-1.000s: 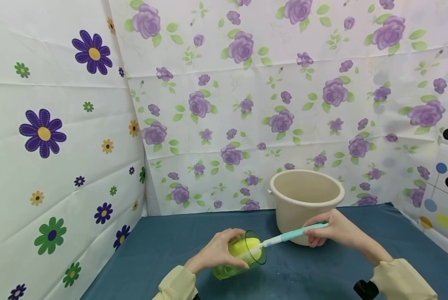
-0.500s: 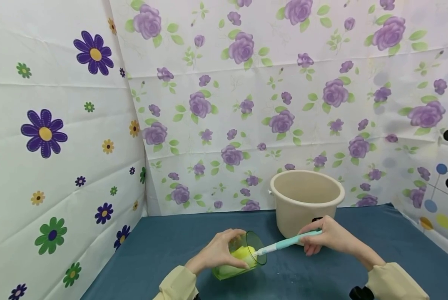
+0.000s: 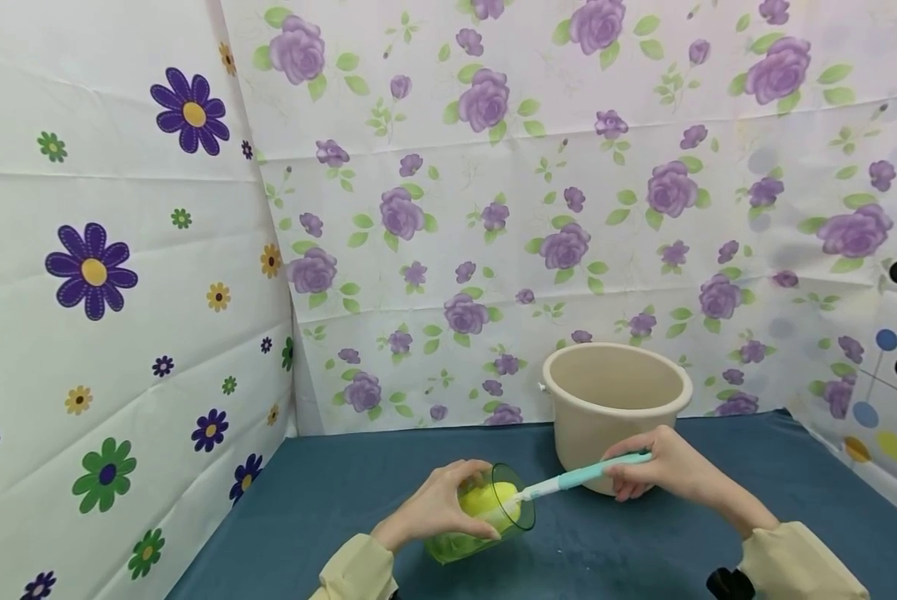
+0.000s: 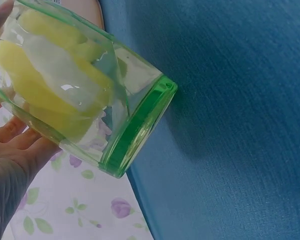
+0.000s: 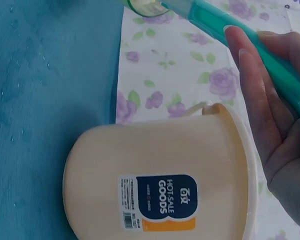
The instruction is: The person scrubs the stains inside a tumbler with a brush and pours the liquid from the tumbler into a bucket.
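My left hand (image 3: pixel 443 505) grips a clear green-tinted cup (image 4: pixel 125 115), tilted with its mouth to the right above the blue cloth. Inside the cup sits the yellow sponge head (image 3: pixel 493 498) of a cup brush, seen through the wall in the left wrist view. My right hand (image 3: pixel 662 467) holds the brush by its teal and white handle (image 3: pixel 587 473), fingers and thumb wrapped round the teal end. In the right wrist view the teal handle (image 5: pixel 270 60) runs toward the cup's rim at the top.
A beige bucket (image 3: pixel 621 425) stands behind the right hand, its label (image 5: pixel 162 202) showing in the right wrist view. The blue cloth (image 3: pixel 328 483) covers the table and bears water drops. Flowered sheets (image 3: pixel 433 208) hang behind and on the left.
My right hand drew the brush partly out and lower, then pushed it back in with the sponge higher in the cup. The left hand keeps its grip on the cup.
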The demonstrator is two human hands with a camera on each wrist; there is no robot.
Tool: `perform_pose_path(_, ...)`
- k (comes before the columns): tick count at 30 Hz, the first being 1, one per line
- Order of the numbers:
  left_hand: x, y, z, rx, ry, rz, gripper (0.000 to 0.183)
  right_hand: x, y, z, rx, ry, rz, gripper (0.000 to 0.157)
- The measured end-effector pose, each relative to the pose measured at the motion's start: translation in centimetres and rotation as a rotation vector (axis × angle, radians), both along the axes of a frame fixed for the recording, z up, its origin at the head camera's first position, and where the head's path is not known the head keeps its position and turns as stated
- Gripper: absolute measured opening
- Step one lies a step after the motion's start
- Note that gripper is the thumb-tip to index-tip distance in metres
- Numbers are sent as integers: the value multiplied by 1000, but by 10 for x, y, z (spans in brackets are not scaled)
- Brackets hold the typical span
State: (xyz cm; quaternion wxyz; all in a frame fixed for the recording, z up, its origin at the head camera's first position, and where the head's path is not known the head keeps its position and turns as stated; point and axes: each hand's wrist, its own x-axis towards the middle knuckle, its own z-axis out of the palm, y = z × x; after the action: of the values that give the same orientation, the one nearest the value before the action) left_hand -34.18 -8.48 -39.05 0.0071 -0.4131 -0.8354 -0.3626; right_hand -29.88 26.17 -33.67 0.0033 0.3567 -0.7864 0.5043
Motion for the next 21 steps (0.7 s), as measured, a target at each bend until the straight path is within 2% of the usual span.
perform_pose_path(6, -1, 0, -1, -3, 7, -2, 72, -2, 5, -1, 20, 5, 40, 18)
perform_pose_path(14, 0, 1, -1, 0, 27, 7, 72, -1, 1, -10, -18, -22, 93, 17)
perform_pose_path(21, 0, -1, 0, 3, 12, 13, 72, 3, -5, -10, -46, 0, 81, 17)
